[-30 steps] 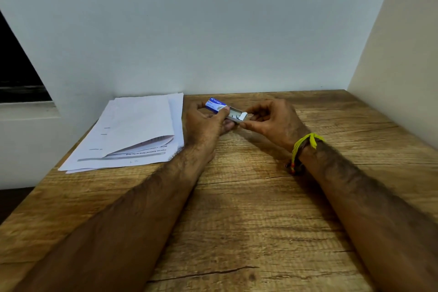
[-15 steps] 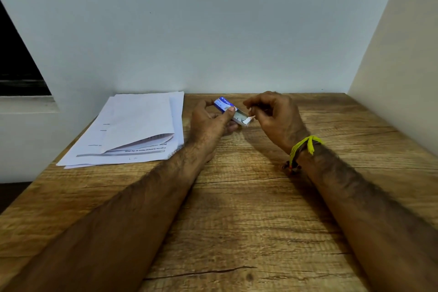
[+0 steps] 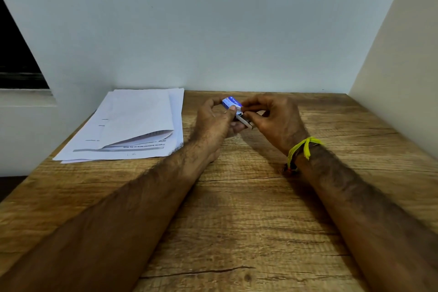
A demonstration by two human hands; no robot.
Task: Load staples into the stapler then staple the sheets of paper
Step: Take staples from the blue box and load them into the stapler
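Steadying the staple box (image 3: 231, 102) in the left hand (image 3: 214, 123), the right hand (image 3: 275, 121) pinching its tray should draw a strip out level.

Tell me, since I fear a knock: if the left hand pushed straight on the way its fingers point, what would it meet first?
Probably the right hand, just beyond the staple box that the left hand grips; depth is unclear.

Wooden table (image 3: 237, 220) with visible grain, pushed into a corner: pale blue-grey back wall (image 3: 213, 26), cream side wall (image 3: 403, 78) on right. Dark window opening (image 3: 16, 64) at left above a white ledge (image 3: 23, 97).
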